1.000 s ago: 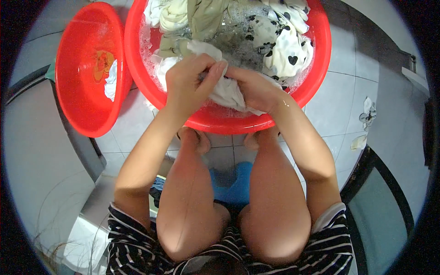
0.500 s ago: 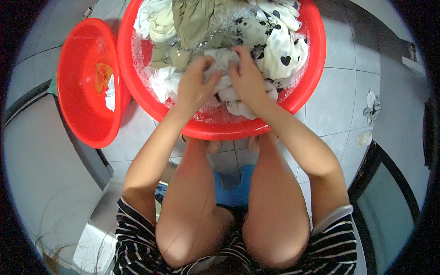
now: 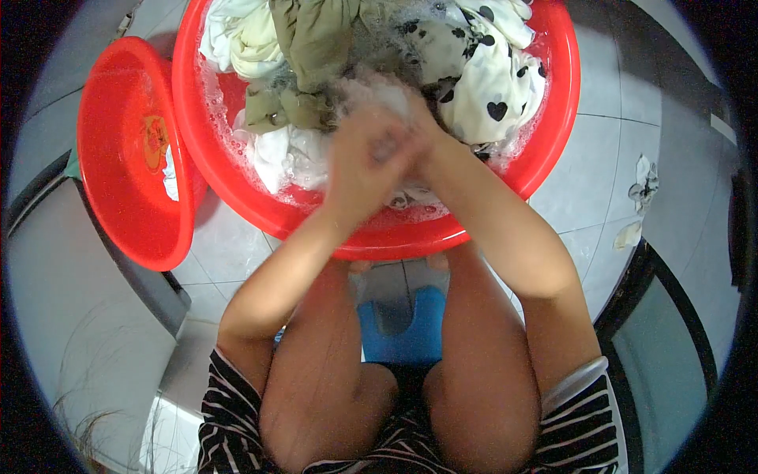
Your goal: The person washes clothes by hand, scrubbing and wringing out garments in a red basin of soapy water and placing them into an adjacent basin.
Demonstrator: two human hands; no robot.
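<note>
A big red basin (image 3: pixel 207 170) holds soapy water and soaking clothes. Over its near half, my left hand (image 3: pixel 365 154) and my right hand (image 3: pixel 422 142) are pressed together, blurred by motion. A wet white cloth (image 3: pixel 385 96) bunches up at their far side, gripped between them; its shape is smeared and the fingers are partly hidden. Just left of my hands floats another white garment (image 3: pixel 288 154). Beyond them are khaki fabric (image 3: pixel 312 39) and, to the right, white fabric with black hearts (image 3: pixel 493 91). A cream bundle (image 3: pixel 257 51) sits at the far left.
A smaller red basin (image 3: pixel 130 213) stands tilted against the big one, with a white scrap (image 3: pixel 170 175) inside. Between my legs is a blue stool (image 3: pixel 403 336). Crumpled scraps (image 3: pixel 643 186) lie on the tiled floor at right, near a dark-framed panel (image 3: pixel 671 332).
My hands were apart over the white cloth; now they have come together with it bunched between them. The view has shifted slightly, so the basins appear a little lower.
</note>
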